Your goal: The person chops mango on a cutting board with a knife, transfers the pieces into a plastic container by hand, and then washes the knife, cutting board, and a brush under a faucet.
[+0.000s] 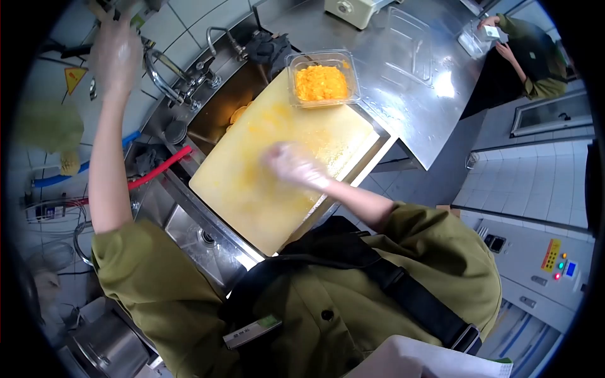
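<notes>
My left hand [116, 60], in a clear glove, is raised to the tiled wall at the upper left. Its fingers stretch upward and apart beside dark items on the wall; the fingertips are partly out of view. My right hand [293, 165], also gloved, is over the yellow-stained cutting board [252, 201]. Motion smears its fingers, so I cannot see whether it holds anything. At the board's far end stands a clear plastic container [355, 82] with chopped orange food [321, 83] in it.
The board lies across a steel sink [217, 107] with orange pieces [238, 114] inside. Curved taps [167, 72] and a red hose [161, 167] are on the left. A steel table [378, 57] carries a clear lid [406, 47] and a scale [353, 9]. Another person [532, 57] works at the far right.
</notes>
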{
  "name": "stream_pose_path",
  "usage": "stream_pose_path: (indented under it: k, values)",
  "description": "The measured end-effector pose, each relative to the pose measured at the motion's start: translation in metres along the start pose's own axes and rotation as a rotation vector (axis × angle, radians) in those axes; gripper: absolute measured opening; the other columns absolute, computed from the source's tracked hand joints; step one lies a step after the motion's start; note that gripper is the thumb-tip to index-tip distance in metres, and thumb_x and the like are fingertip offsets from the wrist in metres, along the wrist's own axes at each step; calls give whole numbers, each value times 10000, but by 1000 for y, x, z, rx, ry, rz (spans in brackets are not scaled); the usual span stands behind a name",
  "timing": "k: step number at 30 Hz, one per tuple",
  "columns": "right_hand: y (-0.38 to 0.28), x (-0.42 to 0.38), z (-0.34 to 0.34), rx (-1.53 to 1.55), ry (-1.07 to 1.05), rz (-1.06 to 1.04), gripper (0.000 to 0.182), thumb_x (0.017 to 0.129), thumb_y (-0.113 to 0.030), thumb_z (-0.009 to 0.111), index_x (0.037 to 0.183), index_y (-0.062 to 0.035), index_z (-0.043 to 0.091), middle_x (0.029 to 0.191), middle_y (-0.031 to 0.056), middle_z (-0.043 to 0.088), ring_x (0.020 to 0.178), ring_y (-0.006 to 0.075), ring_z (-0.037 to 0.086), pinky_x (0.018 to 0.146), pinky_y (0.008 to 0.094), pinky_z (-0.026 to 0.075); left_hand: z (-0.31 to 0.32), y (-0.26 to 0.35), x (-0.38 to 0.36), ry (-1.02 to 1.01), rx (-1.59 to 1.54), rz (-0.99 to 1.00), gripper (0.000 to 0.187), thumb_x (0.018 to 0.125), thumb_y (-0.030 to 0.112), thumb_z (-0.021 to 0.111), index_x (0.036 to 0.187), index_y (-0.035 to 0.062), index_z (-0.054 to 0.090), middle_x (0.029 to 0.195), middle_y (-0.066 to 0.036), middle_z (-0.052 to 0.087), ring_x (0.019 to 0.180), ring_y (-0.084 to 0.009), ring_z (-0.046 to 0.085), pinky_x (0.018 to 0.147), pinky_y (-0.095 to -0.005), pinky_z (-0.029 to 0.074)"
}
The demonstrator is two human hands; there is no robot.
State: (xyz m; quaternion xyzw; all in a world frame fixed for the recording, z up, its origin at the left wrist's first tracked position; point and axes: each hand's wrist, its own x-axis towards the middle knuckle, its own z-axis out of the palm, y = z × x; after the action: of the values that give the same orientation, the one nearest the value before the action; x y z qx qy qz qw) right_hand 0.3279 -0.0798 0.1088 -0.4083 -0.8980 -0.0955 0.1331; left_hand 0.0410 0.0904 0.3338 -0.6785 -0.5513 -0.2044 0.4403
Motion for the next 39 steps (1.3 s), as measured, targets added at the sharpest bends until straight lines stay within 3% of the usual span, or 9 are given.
stream_pose_path:
  k: [3, 6, 12, 14, 18, 27, 29, 32, 39]
  values:
    - [87, -33, -31, 548, 72, 1001, 287, 823, -255, 525, 886, 17, 590, 827, 183, 612, 697, 280, 609, 627, 329, 492, -22, 25, -43, 72, -148, 21, 316, 731, 79, 544, 1044, 120, 571, 1167, -105, 500, 940, -290, 553, 786, -391, 459]
    - [152, -36, -23, 549, 84, 1175, 377, 803, -353, 544, 828, 19, 594, 880, 209, 607, 746, 311, 596, 658, 357, 465, -47, 55, -109, -91, -330, 113, 289, 722, 55, 545, 1007, 88, 582, 1105, -116, 540, 926, -289, 556, 792, -382, 458]
    - [221, -20, 36, 454, -415, 465, 201, 755, -203, 636, 801, -11, 591, 725, 78, 559, 707, 196, 571, 608, 306, 460, -51, 88, -272, -420, -683, -257, 160, 733, 51, 537, 873, 28, 610, 923, -140, 606, 819, -276, 589, 738, -347, 469]
    - [223, -14, 35, 1112, -293, 816, 223, 763, -223, 633, 811, -9, 590, 739, 83, 562, 712, 184, 563, 593, 299, 454, -60, 92, -316, -563, -679, -602, 138, 761, 80, 543, 865, 22, 612, 882, -136, 618, 784, -243, 599, 715, -320, 466]
    - [258, 28, 54, 387, -427, 618, 343, 791, -311, 608, 853, 26, 588, 761, 111, 580, 712, 162, 543, 585, 269, 446, -86, 98, -384, -802, -682, -1157, 166, 791, 167, 577, 880, 36, 625, 794, -101, 637, 742, -176, 598, 695, -294, 451]
    - [225, -11, 45, 1721, -27, 1092, 334, 797, -361, 603, 857, -32, 620, 804, 32, 627, 784, 154, 586, 701, 272, 459, 5, 140, -315, -482, -575, -333, 171, 807, 192, 517, 852, 52, 604, 895, -157, 601, 836, -301, 576, 752, -386, 459]
    - [169, -68, 13, 690, -418, 569, 321, 811, -352, 569, 796, -35, 616, 743, 68, 622, 696, 133, 590, 635, 257, 469, 34, 159, -280, -542, -479, -331, 324, 848, 320, 446, 895, 50, 617, 956, -172, 599, 901, -326, 565, 802, -389, 441]
    - [99, -128, -1, 1087, -598, 691, 228, 808, -256, 575, 769, -35, 615, 661, 36, 607, 578, 98, 564, 514, 233, 456, 77, 165, -258, -1246, -457, -324, 581, 851, 502, 333, 909, -7, 608, 977, -228, 575, 957, -364, 539, 827, -419, 418]
    - [34, -155, 25, 2175, -87, 1229, 296, 853, -208, 533, 1030, 28, 538, 887, 143, 597, 779, 228, 620, 742, 344, 523, 58, 156, -230, -1264, -397, -550, 894, 743, 734, 229, 892, -62, 607, 949, -290, 560, 913, -395, 556, 773, -454, 429]
